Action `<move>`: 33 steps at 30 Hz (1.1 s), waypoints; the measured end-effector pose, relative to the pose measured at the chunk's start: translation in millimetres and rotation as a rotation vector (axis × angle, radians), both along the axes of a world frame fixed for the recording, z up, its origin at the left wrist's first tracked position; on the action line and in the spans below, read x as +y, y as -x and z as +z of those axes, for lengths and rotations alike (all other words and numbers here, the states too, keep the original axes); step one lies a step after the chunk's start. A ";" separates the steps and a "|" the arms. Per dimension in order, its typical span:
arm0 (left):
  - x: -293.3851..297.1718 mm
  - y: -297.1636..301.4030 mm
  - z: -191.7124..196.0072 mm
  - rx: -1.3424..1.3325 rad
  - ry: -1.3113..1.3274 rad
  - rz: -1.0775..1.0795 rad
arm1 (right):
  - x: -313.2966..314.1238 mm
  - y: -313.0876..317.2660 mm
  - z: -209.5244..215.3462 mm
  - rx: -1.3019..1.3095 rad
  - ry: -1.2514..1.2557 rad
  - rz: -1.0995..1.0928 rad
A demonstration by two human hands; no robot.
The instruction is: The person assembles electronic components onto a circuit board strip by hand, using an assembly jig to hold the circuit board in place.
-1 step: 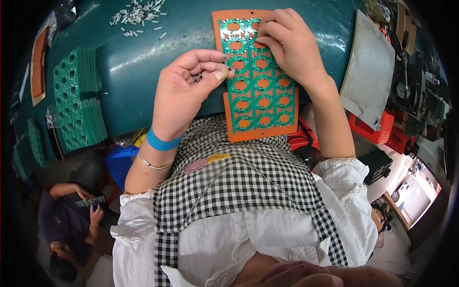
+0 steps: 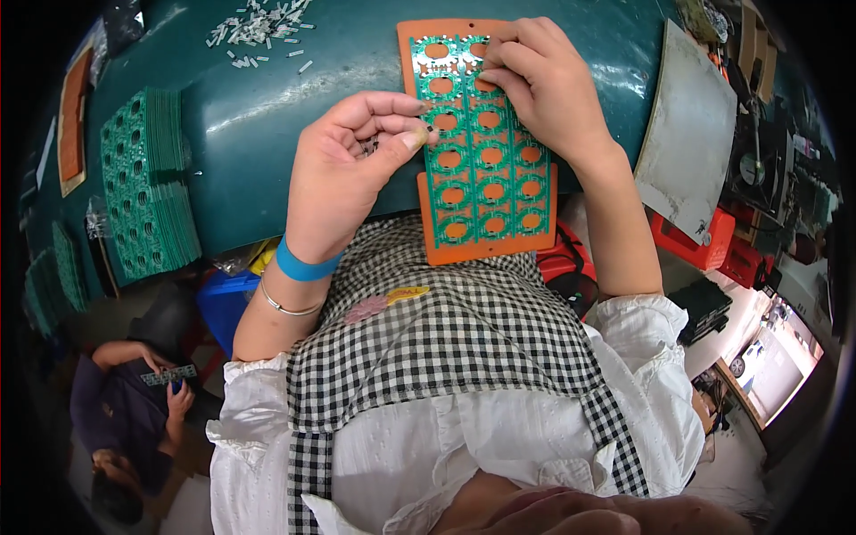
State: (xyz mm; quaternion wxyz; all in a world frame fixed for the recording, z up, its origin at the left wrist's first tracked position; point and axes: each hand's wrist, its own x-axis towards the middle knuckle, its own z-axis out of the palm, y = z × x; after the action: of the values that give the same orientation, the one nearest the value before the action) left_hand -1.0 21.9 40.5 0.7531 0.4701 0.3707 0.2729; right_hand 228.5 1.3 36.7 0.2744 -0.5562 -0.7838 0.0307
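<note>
A green circuit-board panel (image 2: 473, 178) with rows of round holes lies on an orange carrier plate (image 2: 486, 250) that overhangs the near edge of the teal table (image 2: 267, 134). My right hand (image 2: 544, 85) rests on the panel's top right, fingertips bunched down on it; what they pinch is hidden. My left hand (image 2: 343, 169) hovers at the panel's left edge, cupped around a few small dark parts (image 2: 367, 145), with thumb and forefinger touching by the panel rim.
A stack of green panels (image 2: 147, 183) sits on the table's left, and a scatter of small white parts (image 2: 259, 27) lies at the back. A grey sheet (image 2: 687, 134) lies to the right, with red bins (image 2: 691, 236) below it. Another person (image 2: 134, 401) crouches at lower left.
</note>
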 end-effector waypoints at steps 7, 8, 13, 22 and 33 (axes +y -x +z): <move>-10.2 -9.0 3.1 -0.053 -0.105 0.052 | -24.2 29.9 23.7 0.554 0.176 0.072; -11.5 -10.6 4.3 -0.079 -0.098 0.046 | -26.3 33.0 21.9 0.551 0.169 0.142; 1.2 -1.7 -2.5 -0.217 0.094 0.064 | -33.1 18.0 15.3 0.757 0.224 -0.047; 25.6 21.4 -7.9 -0.411 0.413 0.387 | -37.1 -7.7 -5.9 0.359 0.175 -0.029; 19.1 15.6 -6.6 -0.389 0.355 0.093 | -32.7 -7.9 -8.5 0.309 0.149 -0.084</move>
State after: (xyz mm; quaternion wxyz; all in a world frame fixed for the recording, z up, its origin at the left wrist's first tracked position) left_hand -16.6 41.0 33.9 0.8675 0.2519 0.2820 0.3231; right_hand 236.4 -31.4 28.2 0.3507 -0.5960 -0.7039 0.1624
